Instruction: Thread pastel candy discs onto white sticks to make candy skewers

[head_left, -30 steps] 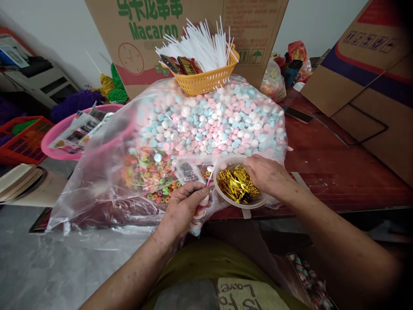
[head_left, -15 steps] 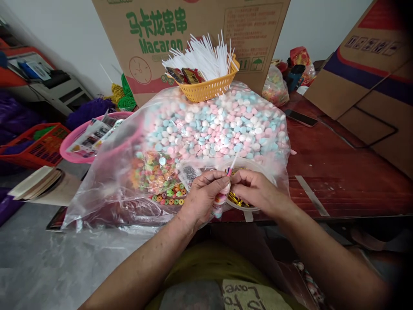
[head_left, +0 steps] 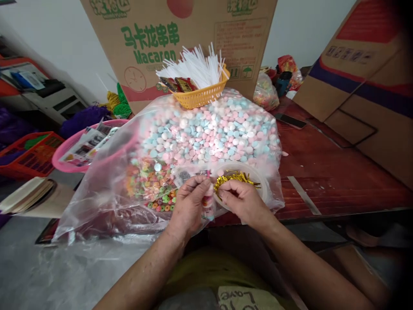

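Observation:
My left hand (head_left: 190, 200) is closed around the gathered neck of a small clear candy bag (head_left: 208, 207). The bag hangs below the fingers, with pale and coloured sweets inside, and a bit of pink shows above my thumb. My right hand (head_left: 240, 199) is over a round translucent tub (head_left: 265, 183) of shiny gold twist ties (head_left: 237, 175). Its thumb and fingertips are pinched together at the near-left side of the ties; whatever is between them is too small to make out. A gap separates the two hands.
Behind the tub lies a large clear bag of pastel sweets (head_left: 219, 133), with a yellow basket (head_left: 201, 97) of white sticks on it. Ring-shaped sweets (head_left: 155, 185) are at left, beside a pink basket (head_left: 58, 161). A phone (head_left: 290, 121) and cardboard boxes (head_left: 351, 86) stand right.
My right hand has left the neck of the candy bag and moved to the gold twist ties. My left hand still grips the bag. The whole view has shifted slightly.

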{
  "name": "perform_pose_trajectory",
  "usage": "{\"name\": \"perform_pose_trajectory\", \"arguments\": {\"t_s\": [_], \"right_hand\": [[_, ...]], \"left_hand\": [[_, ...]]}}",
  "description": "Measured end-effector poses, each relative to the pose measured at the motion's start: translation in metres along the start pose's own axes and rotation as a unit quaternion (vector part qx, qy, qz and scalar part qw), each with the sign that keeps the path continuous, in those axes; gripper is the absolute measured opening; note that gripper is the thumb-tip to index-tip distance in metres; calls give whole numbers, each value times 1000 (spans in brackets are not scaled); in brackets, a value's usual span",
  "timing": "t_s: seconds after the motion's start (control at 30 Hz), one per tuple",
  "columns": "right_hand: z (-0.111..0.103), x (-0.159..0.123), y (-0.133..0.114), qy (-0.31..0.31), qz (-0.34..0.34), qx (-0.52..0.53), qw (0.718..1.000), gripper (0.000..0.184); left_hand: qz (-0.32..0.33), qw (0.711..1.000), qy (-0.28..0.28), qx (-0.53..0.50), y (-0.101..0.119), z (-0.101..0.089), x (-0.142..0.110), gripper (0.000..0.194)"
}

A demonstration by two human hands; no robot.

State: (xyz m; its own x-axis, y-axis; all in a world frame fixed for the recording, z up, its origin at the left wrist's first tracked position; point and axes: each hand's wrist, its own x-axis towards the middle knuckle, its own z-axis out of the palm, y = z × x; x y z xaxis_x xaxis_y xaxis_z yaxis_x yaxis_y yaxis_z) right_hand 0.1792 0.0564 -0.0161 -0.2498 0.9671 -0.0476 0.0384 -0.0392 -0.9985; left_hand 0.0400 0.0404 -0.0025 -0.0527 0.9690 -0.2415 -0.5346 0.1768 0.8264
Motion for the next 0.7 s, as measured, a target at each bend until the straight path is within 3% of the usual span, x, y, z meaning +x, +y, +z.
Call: {"name": "perform_pose_trajectory", "arguments": {"t_s": [0.1,0.23,0.3,0.43,0.53,0.7], "right_hand": [[-7,-10,-15,62,-90,-97,989,16],[4,-14,-20,36,-245,-208,946,12],[10,-12,-13,26,-287,-247,925,12],[13,-9,0,0,-277,-236,932,8],[11,-9,2,-10,-230,-211,950,2],[12,-10,7,3,-187,-223,957,14]], "left_hand": [[4,1000,13,20,0,-2,4,24],[-3,999,-6,44,-6,1,0,22],[-8,998,-22,55,-8,0,-4,20],[-56,995,-57,65,-4,-6,-8,19],[-79,991,-75,72,-1,-13,-8,18],[-56,991,-112,52,-6,-21,-8,18]]}}
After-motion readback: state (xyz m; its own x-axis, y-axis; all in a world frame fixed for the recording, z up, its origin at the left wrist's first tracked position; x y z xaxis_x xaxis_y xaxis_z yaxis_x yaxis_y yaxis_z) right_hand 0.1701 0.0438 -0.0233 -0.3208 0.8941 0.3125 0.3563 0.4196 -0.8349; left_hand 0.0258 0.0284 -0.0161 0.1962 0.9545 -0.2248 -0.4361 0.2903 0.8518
